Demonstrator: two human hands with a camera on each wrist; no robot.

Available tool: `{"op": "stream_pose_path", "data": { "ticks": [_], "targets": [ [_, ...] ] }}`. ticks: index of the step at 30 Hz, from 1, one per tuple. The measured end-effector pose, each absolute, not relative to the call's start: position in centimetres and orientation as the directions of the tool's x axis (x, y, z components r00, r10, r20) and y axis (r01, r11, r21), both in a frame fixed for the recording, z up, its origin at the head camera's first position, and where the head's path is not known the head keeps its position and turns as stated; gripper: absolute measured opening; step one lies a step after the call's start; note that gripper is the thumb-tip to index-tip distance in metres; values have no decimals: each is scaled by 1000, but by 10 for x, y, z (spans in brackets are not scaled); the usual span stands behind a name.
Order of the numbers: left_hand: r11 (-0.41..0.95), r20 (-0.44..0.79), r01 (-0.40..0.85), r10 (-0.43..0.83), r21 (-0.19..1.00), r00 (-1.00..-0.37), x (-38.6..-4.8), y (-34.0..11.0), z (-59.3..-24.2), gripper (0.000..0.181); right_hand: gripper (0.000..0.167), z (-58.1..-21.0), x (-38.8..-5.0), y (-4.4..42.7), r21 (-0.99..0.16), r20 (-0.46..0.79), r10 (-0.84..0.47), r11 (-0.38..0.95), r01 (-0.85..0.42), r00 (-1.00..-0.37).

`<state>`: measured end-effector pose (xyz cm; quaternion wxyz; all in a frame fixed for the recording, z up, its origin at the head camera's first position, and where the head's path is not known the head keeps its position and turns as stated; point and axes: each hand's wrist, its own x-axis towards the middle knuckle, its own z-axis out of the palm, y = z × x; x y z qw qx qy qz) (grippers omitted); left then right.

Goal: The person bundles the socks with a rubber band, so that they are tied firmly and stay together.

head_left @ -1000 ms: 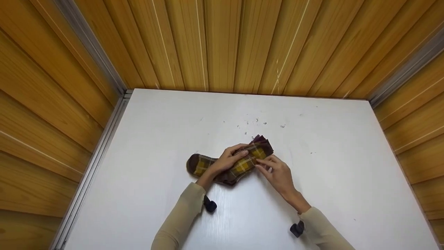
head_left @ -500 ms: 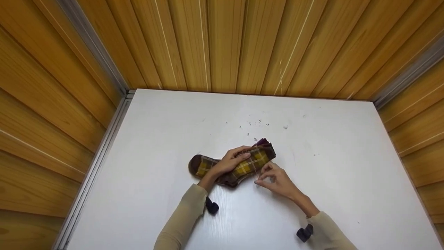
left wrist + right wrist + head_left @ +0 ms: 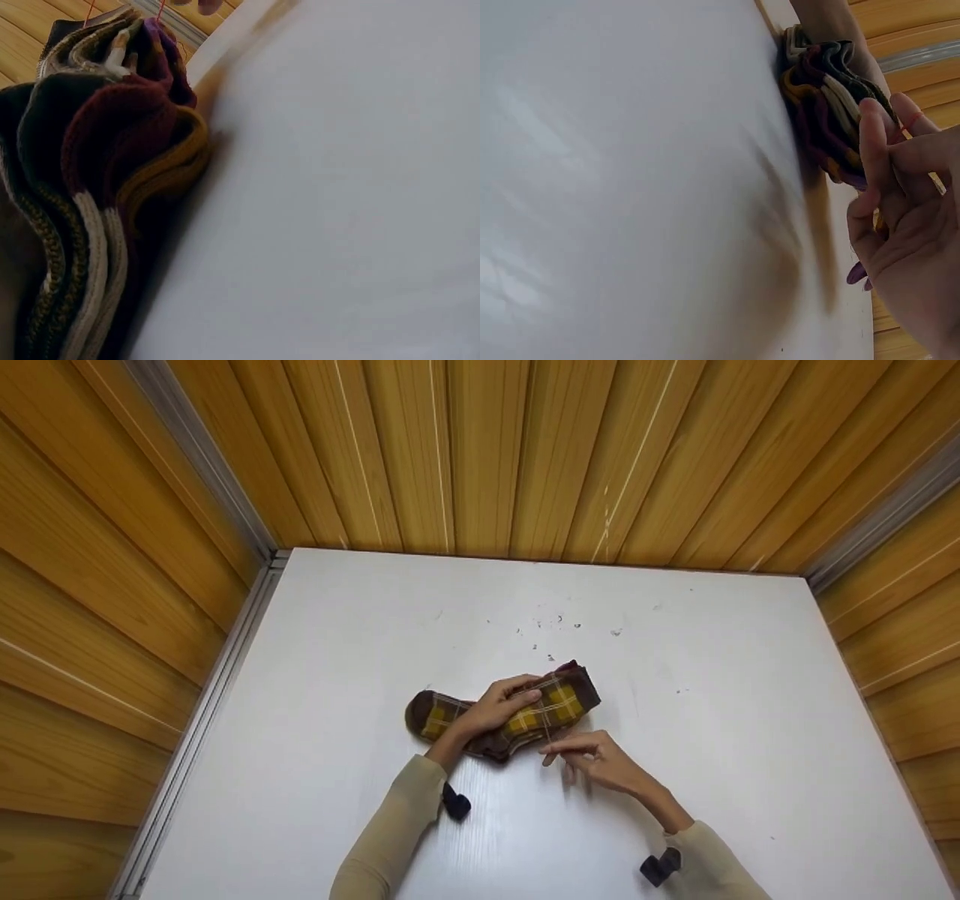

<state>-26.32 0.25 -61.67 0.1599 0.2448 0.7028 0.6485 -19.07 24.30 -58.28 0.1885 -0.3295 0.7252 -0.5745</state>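
A stack of socks (image 3: 566,701) lies on the white table, with a yellow-and-brown plaid sock on top. My left hand (image 3: 491,709) holds the stack near its middle, thumb on the top sock and fingers at the far edge. Just off the stack's near edge, my right hand (image 3: 600,761) pinches a thin red string or band (image 3: 902,131) between thumb and finger. It stretches taut from the plaid sock. In the left wrist view the layered socks (image 3: 142,135) show maroon, mustard, cream and dark green edges, and red strands (image 3: 161,9) rise above them.
The white table (image 3: 360,622) bears small dark specks and marks (image 3: 559,622) beyond the socks. Wood-patterned panels (image 3: 480,457) stand along the back and both sides. A metal rail (image 3: 240,652) runs down the left edge.
My right hand has drawn back from the plaid sock toward the near side, pulling the string away from it. My left hand stays on the stack.
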Motion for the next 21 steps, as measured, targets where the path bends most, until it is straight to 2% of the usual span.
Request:
{"op": "stream_pose_path", "data": {
  "ticks": [3, 7, 10, 14, 19, 21],
  "targets": [
    [39, 91, 136, 558, 990, -825, -262, 1, -616, 32, 36, -580, -192, 236, -964, 113, -731, 84, -253, -673],
    [41, 85, 130, 565, 991, -820, -262, 0, -616, 32, 40, -577, -194, 226, -911, 289, -651, 38, -411, -702],
    [36, 91, 135, 568, 990, -818, -263, -1, -615, 32, 40, -577, -196, 221, -877, 381, -578, 20, -480, -721],
    [33, 99, 142, 571, 989, -815, -264, -1, -615, 33, 46, -578, -198, 220, -892, 382, -554, -12, -451, -740],
    [30, 94, 136, 574, 990, -813, -263, -1, -615, 34, 38, -580, -198, 218, -898, 386, -531, -31, -438, -754],
    [31, 89, 130, 575, 991, -813, -262, -1, -616, 34, 44, -580, -196, 217, -910, 377, -520, -55, -410, -767]
  ]
}}
